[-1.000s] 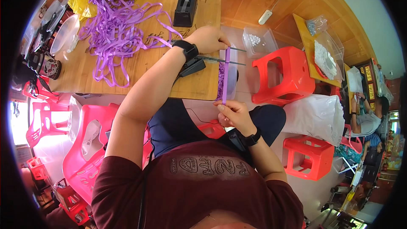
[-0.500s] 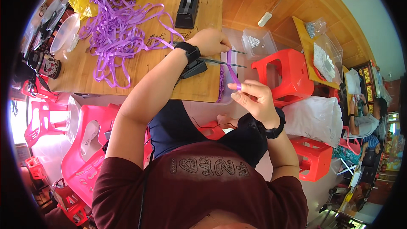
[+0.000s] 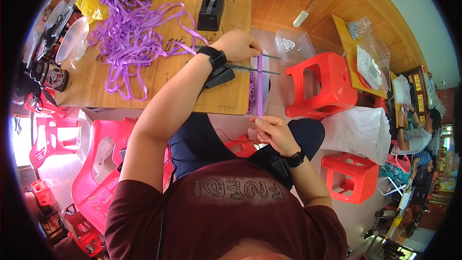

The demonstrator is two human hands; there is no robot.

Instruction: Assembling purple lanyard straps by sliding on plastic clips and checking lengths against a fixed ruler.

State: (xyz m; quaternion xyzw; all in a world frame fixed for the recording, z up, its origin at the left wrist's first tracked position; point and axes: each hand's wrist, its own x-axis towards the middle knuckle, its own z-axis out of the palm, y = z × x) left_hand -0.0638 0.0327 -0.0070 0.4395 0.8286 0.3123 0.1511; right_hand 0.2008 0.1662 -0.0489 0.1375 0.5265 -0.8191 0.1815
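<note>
Right hand (image 3: 275,132) has dropped back toward the lap since half a second ago; purple ribbon (image 3: 260,89), bent then, now runs straight. Left hand (image 3: 236,45) about as it was.

Ribbon stands just off the bench (image 3: 183,84) edge, across two dark rods (image 3: 271,72). Right grip: thumb and fingers closed on its lower end. Left grip: fingertips drawn together on its upper end, by the upper rod; exact contact too small to read.

Risks, as I judge them: too hard a pull could slip the ribbon from either pinch or shift the rods; slackening could let it twist or slide along to the rod tips. Looped heap on the bench (image 3: 127,33) looks liable to snag.

Containers: clear bin (image 3: 264,97) beneath the ribbon, purple strips inside. Clear tub (image 3: 308,59) beyond, small white balls on its bottom. Yellow bag (image 3: 90,6), open, more purple ribbon at its mouth. Far right, red dish (image 3: 362,80) with a white heap. White sack (image 3: 358,130) by the stools; contents hidden.
</note>
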